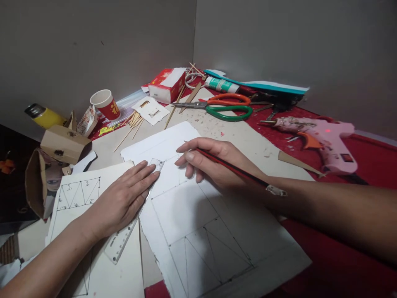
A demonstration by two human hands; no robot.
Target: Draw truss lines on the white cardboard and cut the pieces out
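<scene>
My left hand (125, 199) lies flat with its fingers stretched out, pressing on a clear plastic ruler (119, 244) that runs slantwise under it. Between the fingers of my right hand (214, 159) is a red and black pencil (235, 167), its worn end pointing back toward my wrist. Its tip is near the upper part of a white sheet (167, 219) drawn with pencil lines, dots and triangles. Left of this sheet lies a second paper (120, 269) with a similar zigzag drawing and small written marks, partly covered by my left forearm.
A pink glue gun (328, 142) with a red light lies at the right. Scissors (214, 106) with orange and green handles, a red box (167, 85), thin wooden sticks (134, 124) and a paper cup (105, 105) sit behind. Cardboard pieces (65, 142) and a yellow bottle (46, 117) stand left.
</scene>
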